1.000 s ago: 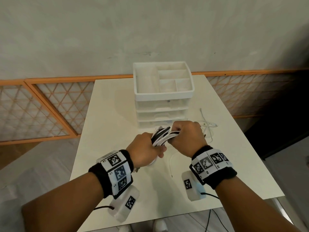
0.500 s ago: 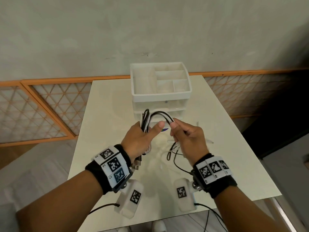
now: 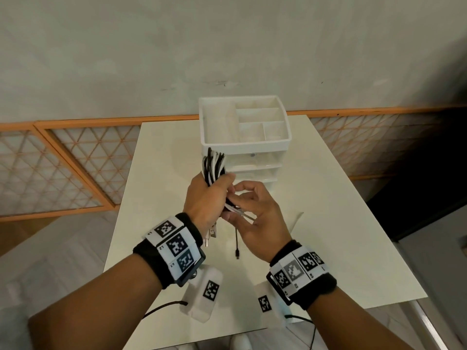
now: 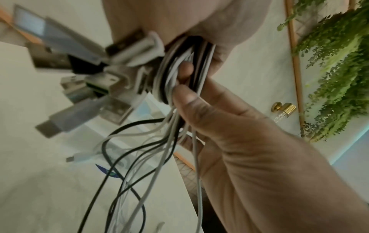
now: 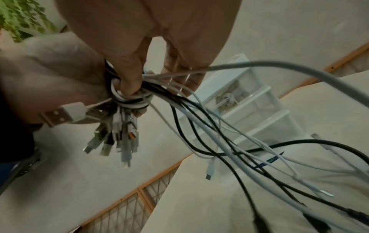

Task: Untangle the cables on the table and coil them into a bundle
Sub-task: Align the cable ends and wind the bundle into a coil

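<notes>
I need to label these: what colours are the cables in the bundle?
Black and white, mixed; the bundle shows best in the head view.

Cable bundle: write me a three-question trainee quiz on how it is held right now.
1. True or false: the cable bundle lies flat on the table.
2. Which hand's grip encloses the coiled loops? A) left hand B) right hand
3. Fill in: behind the hands stands a white ____ organizer.

Key: 1 false, it is held above the table. 2 A; the right hand pinches the loose strands. 3 drawer.
</notes>
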A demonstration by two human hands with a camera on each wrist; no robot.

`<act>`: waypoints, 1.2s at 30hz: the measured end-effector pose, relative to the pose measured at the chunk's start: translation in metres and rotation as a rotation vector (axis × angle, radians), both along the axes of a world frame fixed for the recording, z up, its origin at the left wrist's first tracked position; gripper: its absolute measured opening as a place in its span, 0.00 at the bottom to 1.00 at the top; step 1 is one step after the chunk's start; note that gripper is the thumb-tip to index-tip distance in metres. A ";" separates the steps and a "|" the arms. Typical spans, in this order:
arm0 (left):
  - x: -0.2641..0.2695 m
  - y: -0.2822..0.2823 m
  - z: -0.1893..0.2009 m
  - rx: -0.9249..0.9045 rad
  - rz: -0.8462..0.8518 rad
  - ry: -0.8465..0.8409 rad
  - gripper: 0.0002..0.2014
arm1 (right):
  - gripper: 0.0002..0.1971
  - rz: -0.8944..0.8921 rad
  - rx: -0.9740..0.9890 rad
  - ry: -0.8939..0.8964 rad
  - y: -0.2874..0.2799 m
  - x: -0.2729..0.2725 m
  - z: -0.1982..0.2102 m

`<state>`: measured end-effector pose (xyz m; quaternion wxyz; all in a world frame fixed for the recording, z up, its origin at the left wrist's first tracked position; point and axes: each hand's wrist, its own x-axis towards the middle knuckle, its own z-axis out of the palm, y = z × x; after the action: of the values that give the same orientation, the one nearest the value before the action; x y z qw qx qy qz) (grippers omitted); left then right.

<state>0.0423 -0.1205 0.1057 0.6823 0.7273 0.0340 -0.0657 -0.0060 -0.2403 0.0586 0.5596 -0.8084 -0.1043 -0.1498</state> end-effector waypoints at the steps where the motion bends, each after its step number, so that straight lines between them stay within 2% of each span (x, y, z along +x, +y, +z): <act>1: 0.000 -0.001 0.001 0.010 -0.007 -0.009 0.10 | 0.16 -0.030 0.037 0.000 0.001 0.001 -0.002; 4: 0.001 -0.003 0.003 0.062 -0.036 -0.037 0.05 | 0.11 -0.061 0.118 -0.082 0.009 0.002 0.001; 6: 0.001 -0.003 0.002 0.092 -0.061 -0.049 0.05 | 0.12 -0.046 0.155 -0.112 0.012 0.002 0.005; 10: 0.001 0.000 0.004 0.119 -0.034 -0.055 0.06 | 0.10 0.007 0.067 -0.069 0.005 0.002 0.002; 14: 0.007 0.013 0.016 0.099 -0.049 -0.089 0.08 | 0.17 -0.032 -0.119 0.055 -0.020 -0.006 -0.003; 17: 0.009 0.020 0.023 0.101 -0.104 -0.140 0.11 | 0.27 -0.073 -0.098 0.215 -0.034 -0.009 0.002; 19: 0.006 0.018 0.025 0.085 -0.148 -0.165 0.10 | 0.39 0.022 -0.069 0.285 -0.030 -0.009 0.014; 21: 0.002 0.011 0.028 0.076 -0.197 -0.191 0.09 | 0.45 0.098 -0.088 0.325 -0.016 -0.005 0.023; 23: -0.001 0.006 0.031 0.053 -0.227 -0.202 0.07 | 0.39 0.069 -0.182 0.320 -0.004 0.002 0.020; 25: -0.002 0.006 0.035 0.012 -0.228 -0.217 0.05 | 0.16 0.014 -0.271 0.271 0.002 0.007 0.010; 26: -0.001 0.008 0.036 0.001 -0.230 -0.231 0.06 | 0.09 0.014 -0.287 0.278 0.001 0.008 0.004; 31: -0.001 0.024 0.035 0.040 -0.322 -0.267 0.10 | 0.05 0.017 -0.513 0.396 -0.020 0.018 -0.018; 34: -0.001 0.029 0.037 0.033 -0.311 -0.273 0.09 | 0.10 -0.080 -0.573 0.451 -0.037 0.027 -0.018; 36: 0.002 0.031 0.039 0.029 -0.307 -0.285 0.09 | 0.12 -0.068 -0.585 0.458 -0.046 0.028 -0.010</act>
<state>0.0438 -0.0899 0.1451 0.6518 0.7354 -0.1733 -0.0650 0.0222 -0.2860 0.0488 0.3083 -0.9498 0.0119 0.0526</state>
